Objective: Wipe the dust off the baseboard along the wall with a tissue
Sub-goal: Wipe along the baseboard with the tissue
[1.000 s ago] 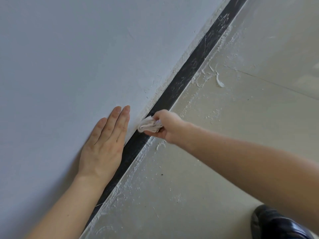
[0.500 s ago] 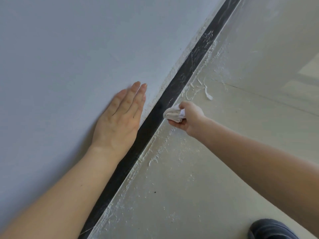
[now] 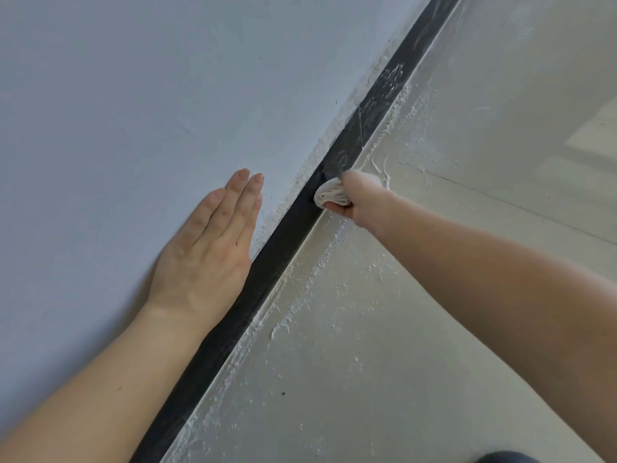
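Note:
A black baseboard (image 3: 267, 262) runs diagonally from the bottom left to the top right, between the pale grey wall and the floor. My right hand (image 3: 362, 198) is shut on a folded white tissue (image 3: 329, 195) and presses it against the baseboard. White dust and streaks cover the strip beyond the tissue; the stretch nearer me looks darker. My left hand (image 3: 207, 255) lies flat on the wall just above the baseboard, fingers straight and together, holding nothing.
The pale grey wall (image 3: 133, 111) fills the left half. The cream floor (image 3: 367, 362) beside the baseboard carries white plaster crumbs and smears, with a tile joint running right. A dark shoe tip (image 3: 507, 457) shows at the bottom edge.
My right hand has slid the tissue farther along the baseboard, away from me. My left hand has shifted forward along the wall with it.

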The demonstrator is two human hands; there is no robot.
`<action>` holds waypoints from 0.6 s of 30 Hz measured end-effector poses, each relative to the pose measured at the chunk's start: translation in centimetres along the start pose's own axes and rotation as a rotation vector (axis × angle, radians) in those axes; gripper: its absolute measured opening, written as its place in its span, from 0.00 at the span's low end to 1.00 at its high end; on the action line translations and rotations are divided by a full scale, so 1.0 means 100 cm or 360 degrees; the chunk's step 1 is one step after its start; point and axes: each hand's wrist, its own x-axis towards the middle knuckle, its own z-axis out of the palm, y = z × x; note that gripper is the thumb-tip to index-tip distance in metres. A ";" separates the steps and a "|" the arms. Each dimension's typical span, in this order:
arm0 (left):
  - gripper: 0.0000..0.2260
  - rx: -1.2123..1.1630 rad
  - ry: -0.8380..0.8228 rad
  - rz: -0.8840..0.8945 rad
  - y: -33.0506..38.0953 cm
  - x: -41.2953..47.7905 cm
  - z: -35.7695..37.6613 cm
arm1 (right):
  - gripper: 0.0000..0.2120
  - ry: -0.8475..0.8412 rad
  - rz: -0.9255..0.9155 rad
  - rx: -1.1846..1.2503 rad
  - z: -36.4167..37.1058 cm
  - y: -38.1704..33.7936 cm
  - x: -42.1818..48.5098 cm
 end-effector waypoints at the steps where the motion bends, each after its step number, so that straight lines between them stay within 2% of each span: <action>1: 0.26 -0.0009 0.0005 -0.0003 0.000 0.000 0.000 | 0.21 0.0026 -0.0045 0.0074 -0.004 -0.004 0.003; 3: 0.26 -0.0003 0.0008 -0.0001 -0.001 0.001 0.000 | 0.20 0.0088 -0.0109 0.0248 -0.014 -0.009 0.003; 5: 0.26 -0.0007 0.0006 0.0000 -0.001 0.001 0.000 | 0.14 0.0132 -0.0075 0.0489 -0.024 -0.011 -0.004; 6: 0.26 -0.0009 0.0000 0.0001 -0.001 0.001 -0.001 | 0.11 0.0118 -0.0032 0.0597 -0.027 -0.009 -0.011; 8: 0.26 0.0001 0.0002 0.0005 0.000 0.001 -0.001 | 0.13 0.0015 0.0077 0.0691 -0.028 0.001 -0.027; 12: 0.27 -0.0028 -0.0028 -0.0002 0.000 0.003 -0.003 | 0.17 -0.0308 0.0449 0.0113 -0.011 0.048 -0.052; 15: 0.28 0.0006 -0.0047 0.0024 -0.001 0.002 -0.004 | 0.15 -0.0508 0.0603 -0.0074 0.009 0.074 -0.065; 18: 0.28 -0.0044 -0.0062 0.0001 -0.001 0.003 -0.004 | 0.14 -0.0303 0.0421 -0.0039 0.017 0.055 -0.052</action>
